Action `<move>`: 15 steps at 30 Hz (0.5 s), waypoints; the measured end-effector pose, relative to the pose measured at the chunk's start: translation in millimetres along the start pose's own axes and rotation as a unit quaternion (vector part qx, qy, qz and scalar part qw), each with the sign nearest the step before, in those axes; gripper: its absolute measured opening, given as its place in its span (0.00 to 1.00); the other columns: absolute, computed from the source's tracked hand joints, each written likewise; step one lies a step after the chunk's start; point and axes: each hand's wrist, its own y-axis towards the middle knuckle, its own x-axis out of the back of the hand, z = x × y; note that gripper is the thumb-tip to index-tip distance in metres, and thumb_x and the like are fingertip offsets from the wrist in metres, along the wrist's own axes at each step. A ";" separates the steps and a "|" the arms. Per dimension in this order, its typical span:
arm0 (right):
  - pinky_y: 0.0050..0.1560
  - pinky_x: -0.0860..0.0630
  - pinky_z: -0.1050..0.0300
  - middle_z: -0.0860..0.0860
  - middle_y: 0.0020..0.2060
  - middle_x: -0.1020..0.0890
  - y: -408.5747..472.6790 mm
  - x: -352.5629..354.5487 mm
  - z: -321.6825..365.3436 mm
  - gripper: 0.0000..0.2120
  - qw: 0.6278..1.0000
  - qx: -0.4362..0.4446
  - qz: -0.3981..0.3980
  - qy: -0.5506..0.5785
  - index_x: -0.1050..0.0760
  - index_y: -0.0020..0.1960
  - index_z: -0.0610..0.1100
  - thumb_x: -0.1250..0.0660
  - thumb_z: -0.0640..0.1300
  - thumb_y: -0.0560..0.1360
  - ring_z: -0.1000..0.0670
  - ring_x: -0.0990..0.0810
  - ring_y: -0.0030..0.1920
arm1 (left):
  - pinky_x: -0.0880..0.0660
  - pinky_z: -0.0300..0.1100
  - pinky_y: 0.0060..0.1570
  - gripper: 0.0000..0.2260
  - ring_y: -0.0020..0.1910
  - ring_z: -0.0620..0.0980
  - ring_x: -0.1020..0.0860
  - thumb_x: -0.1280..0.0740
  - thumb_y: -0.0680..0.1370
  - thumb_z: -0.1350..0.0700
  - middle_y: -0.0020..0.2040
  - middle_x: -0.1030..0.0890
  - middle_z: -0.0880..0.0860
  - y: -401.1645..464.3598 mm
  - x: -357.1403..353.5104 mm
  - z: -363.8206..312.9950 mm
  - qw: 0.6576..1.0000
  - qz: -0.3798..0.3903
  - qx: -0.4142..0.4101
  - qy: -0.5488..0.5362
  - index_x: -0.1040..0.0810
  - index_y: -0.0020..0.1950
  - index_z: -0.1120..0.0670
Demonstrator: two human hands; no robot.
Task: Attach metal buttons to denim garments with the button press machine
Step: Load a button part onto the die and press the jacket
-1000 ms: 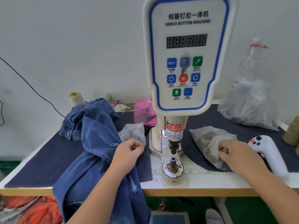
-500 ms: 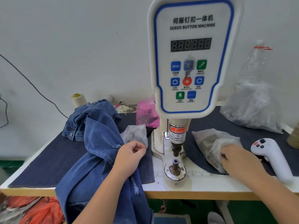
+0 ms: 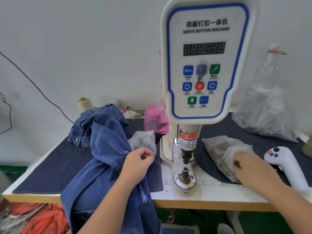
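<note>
The servo button machine stands mid-table, its lower die post bare under the punch. A blue denim garment drapes over the table's left front edge. My left hand rests on it, fingers curled, thumb against forefinger; nothing shows between them. It sits right beside a small clear bag. My right hand reaches into a clear bag of metal button parts right of the machine. Its fingertips are veiled by the plastic.
A white handheld controller lies right of my right hand. A large clear bag of parts and a pink bag sit at the back. A thread cone stands behind the denim. Dark cloth mats cover the table.
My right hand has shifted slightly within the parts bag. My left hand stays in place on the denim. The view has tilted a little.
</note>
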 end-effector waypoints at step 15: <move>0.29 0.30 0.54 0.53 0.27 0.24 -33.2 18.7 10.0 0.14 0.960 0.069 -0.201 0.180 0.27 0.34 0.49 0.36 0.44 0.79 0.52 0.25 0.31 | 0.28 0.29 0.35 0.10 0.32 0.37 0.27 0.31 0.75 0.62 0.32 0.23 0.44 -7.2 -1.6 -8.3 1.000 -0.005 -0.027 0.015 0.19 0.39 0.47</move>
